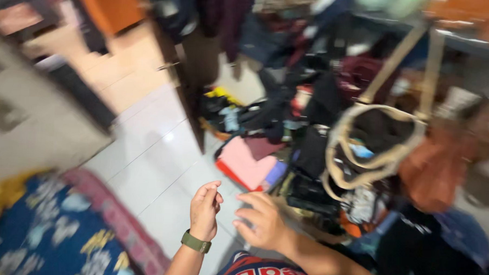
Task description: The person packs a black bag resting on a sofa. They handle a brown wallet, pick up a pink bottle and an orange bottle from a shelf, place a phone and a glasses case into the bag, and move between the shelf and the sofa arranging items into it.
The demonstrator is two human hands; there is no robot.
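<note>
Head view, blurred by motion. I see my left hand (206, 207), olive watch band (196, 242) at the wrist, raised with fingers loosely curled and gripping nothing. My right hand (262, 222) is just beside it, fingers spread and empty, the two hands near but not touching. Both hover over white floor tiles (157, 167).

Nearest ahead of them lies the pile of clothes (288, 133), spread on the floor between the dark cabinet edge (189, 92) and the right of the frame; a folded pink cloth (246, 163) rests at its near edge. I judge these garments light, soft and limp, without fragile parts; a pinch at a fold or hem, or a scoop beneath the folded piece, would hold well, though loose fabric will drape and snag on its neighbours.

A tan strapped bag (382, 142) hangs at the right, its loops a likely catch for a passing wrist. Open room lies to the left, over the tiles; a blue patterned mat (51, 228) bounds that space at lower left.
</note>
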